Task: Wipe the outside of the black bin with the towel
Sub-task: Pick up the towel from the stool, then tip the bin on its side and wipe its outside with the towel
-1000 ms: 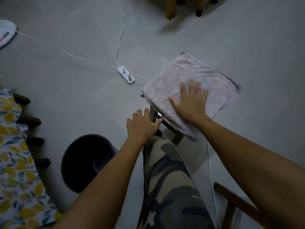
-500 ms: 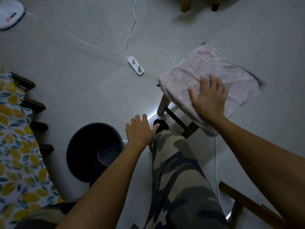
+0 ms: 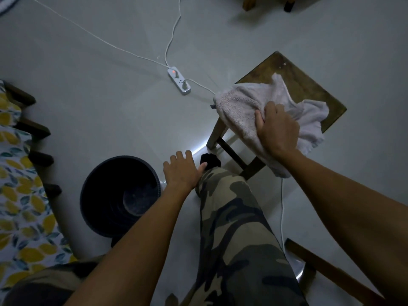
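1. Where the pale floor point(image 3: 92, 89) meets the lower left of the view, the black bin point(image 3: 100, 191) stands upright: round, dark, smooth-walled, with a ribbed rim and a dull speckled bottom visible through its open mouth.
2. The towel point(image 3: 240, 109) is a pale, fluffy terry cloth. It lies bunched and creased on the near corner of a wooden stool point(image 3: 309, 89), with its lower part draping over the seat edge. The far part of the square brown seat is bare.
3. The bin sits on the floor to the left of both hands. It is just beside the left hand point(image 3: 182, 173) and well apart from the towel and the right hand point(image 3: 276, 129).
4. The left hand is spread flat, palm down, fingers apart and grasping nothing. It hovers between the bin rim and a camouflage-patterned trouser leg point(image 3: 231, 228); contact with either cannot be determined.
5. The right hand is closed over a gathered fold of the towel, knuckles up, with the thumb pressed into the pile. Its forearm extends toward the lower right.
6. A white power strip point(image 3: 179, 80) with a red indicator lies on the floor beyond the bin, with thin white cables point(image 3: 172, 36) running from it.
7. A lemon-print fabric point(image 3: 19, 206) fills the left edge.
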A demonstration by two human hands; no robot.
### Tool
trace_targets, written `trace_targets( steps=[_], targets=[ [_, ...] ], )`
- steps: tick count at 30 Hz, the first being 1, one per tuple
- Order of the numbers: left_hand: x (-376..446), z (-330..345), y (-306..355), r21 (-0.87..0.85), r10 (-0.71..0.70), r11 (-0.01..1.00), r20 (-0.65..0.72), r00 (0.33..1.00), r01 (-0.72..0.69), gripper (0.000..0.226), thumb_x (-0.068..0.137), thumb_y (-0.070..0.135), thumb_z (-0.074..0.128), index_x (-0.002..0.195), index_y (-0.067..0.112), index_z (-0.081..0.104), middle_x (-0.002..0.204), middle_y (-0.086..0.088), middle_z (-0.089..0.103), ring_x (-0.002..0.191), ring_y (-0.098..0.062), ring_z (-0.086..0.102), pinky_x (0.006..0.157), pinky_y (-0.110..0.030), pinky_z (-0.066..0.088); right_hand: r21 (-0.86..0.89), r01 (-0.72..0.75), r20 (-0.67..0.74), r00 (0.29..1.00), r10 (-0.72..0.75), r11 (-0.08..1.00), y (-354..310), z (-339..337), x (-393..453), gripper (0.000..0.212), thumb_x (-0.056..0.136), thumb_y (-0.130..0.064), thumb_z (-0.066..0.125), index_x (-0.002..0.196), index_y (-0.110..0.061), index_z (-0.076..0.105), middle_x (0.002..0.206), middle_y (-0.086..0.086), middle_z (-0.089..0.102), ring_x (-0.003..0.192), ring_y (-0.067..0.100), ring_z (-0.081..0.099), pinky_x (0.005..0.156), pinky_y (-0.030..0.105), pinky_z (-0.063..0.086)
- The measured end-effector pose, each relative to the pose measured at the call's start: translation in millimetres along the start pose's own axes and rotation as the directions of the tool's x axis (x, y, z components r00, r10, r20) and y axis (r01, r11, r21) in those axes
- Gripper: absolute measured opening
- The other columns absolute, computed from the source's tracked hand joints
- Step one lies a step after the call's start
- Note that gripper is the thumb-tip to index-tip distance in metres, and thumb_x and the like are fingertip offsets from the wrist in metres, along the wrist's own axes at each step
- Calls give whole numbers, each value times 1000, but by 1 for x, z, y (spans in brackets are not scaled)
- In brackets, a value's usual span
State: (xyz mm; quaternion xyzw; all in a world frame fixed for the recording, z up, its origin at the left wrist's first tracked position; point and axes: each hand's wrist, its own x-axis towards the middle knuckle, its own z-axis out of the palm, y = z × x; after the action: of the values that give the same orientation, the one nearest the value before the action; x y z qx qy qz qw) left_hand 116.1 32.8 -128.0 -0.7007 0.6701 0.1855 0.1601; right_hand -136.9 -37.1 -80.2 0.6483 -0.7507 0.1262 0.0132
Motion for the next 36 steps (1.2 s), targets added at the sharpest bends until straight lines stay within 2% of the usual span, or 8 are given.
trace_targets(
  steps=[9,14,16,19,26,31,34,36],
  targets=[
    [-15,-11,-7,31,-8,999,-43,999,10,79,96,73,27,148,14,38,147,-16,47,129,-36,50,102,-49,42,67,129,84,987,-134,989,-31,-17,-6,37,107,-44,40,97,-14,56,77,4,60,64,24,61,63,37,49],
    [-25,-18,-21,0,-33,999,-69,997,33,79,96,73,29,147,14,40,146,-16,49,129,-35,51,101,-49,43,178,157,141,973,-183,971,-88,-23,-12,36,108,-45,40,104,-15,58,86,3,64,70,21,63,69,35,39],
    [-31,-16,-31,-16,-57,998,-67,996,56,78,96,73,29,146,14,40,146,-15,49,129,-35,51,101,-49,43,225,163,141,970,-197,961,-115,-23,-16,33,107,-44,41,103,-17,58,87,2,64,72,22,65,71,35,43],
    [-39,-7,-51,-24,-106,994,-41,994,105,77,96,72,29,145,15,41,145,-15,49,129,-35,50,102,-50,41,311,160,155,964,-216,937,-151,-23,-20,32,105,-45,42,105,-18,59,94,3,68,79,24,68,79,44,56],
    [-41,31,-102,-60,-214,975,40,976,216,72,96,69,36,139,13,45,138,-16,53,123,-35,52,99,-49,42,511,102,229,941,-249,854,-206,4,-28,35,106,-49,44,106,-16,57,96,2,65,86,21,67,80,44,59],
    [-26,63,-118,-79,-252,962,127,959,263,69,96,64,43,140,12,39,139,-17,53,125,-37,52,100,-50,41,508,96,270,926,-264,856,-225,38,-37,35,107,-46,44,102,-14,56,89,0,61,78,21,63,71,37,55],
    [-8,78,-118,-141,-265,946,186,946,292,76,95,61,48,149,12,27,141,-19,52,127,-38,52,103,-52,41,449,217,282,886,-368,867,-226,59,-41,26,105,-37,50,100,-12,55,89,2,59,73,24,62,67,37,52],
    [3,87,-116,-193,-272,929,219,937,315,79,95,58,52,151,13,20,138,-20,56,123,-39,56,102,-52,44,396,296,295,856,-425,869,-223,72,-44,25,106,-36,50,103,-12,55,88,0,55,70,20,56,64,32,43]
  ],
)
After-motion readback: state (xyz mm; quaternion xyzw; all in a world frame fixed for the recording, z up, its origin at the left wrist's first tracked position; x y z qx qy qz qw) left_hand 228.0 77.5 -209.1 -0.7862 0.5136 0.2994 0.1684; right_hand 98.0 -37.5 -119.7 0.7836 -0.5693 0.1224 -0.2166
